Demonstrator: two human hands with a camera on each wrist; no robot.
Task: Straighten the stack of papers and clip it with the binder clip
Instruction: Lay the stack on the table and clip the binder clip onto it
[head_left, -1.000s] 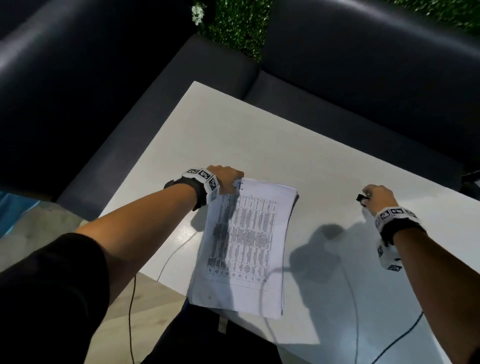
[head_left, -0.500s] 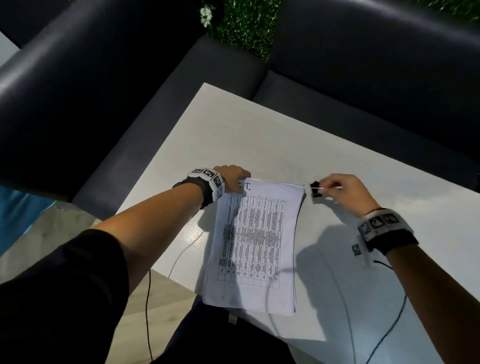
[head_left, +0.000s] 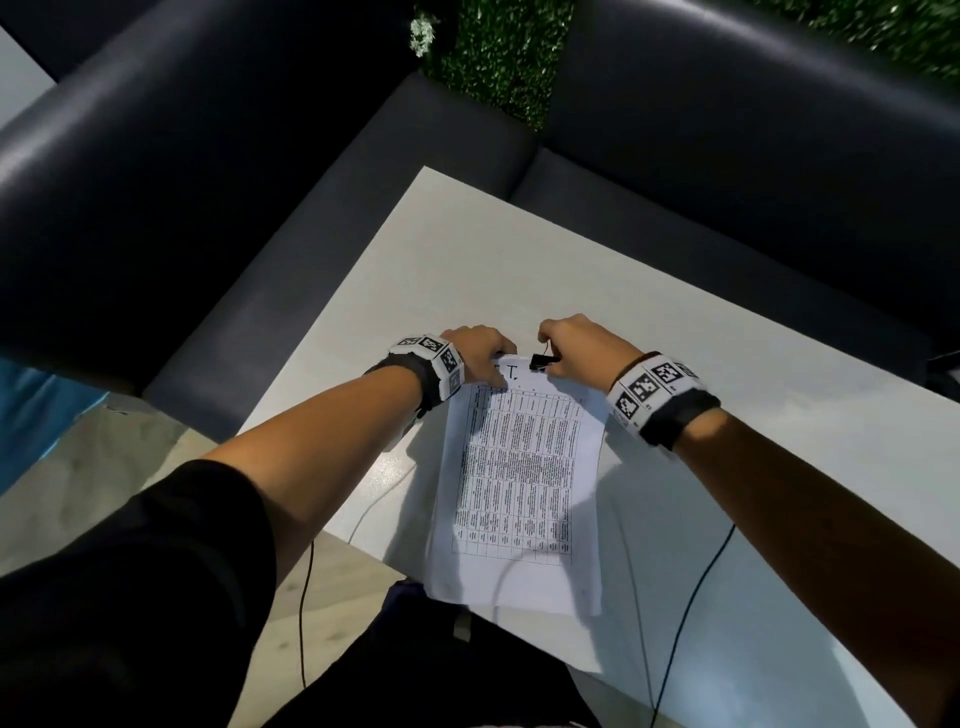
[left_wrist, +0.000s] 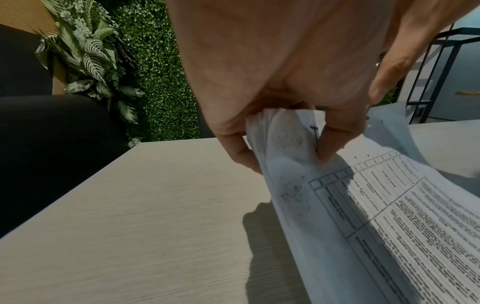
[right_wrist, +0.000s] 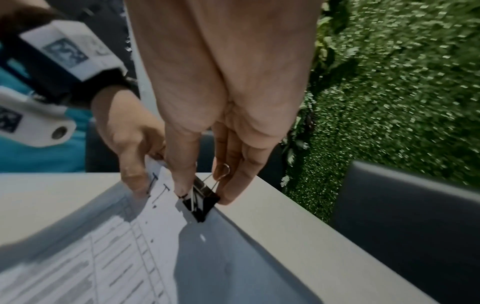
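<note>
Stack of papers (head_left: 519, 478): on table (head_left: 519, 249), far corner lifted, pinched by left hand (head_left: 475, 353) to steady it. Binder clip (head_left: 540, 361): at far edge, wire handles squeezed by right hand (head_left: 582, 345) fingers, apparently for seating

Bare surface (head_left: 597, 270) lies open beyond both hands and off to the right. The sofa (head_left: 727, 171) hems in its far and left edges. Two cables (head_left: 691, 597) trail across the near side by the papers (head_left: 519, 483).
</note>
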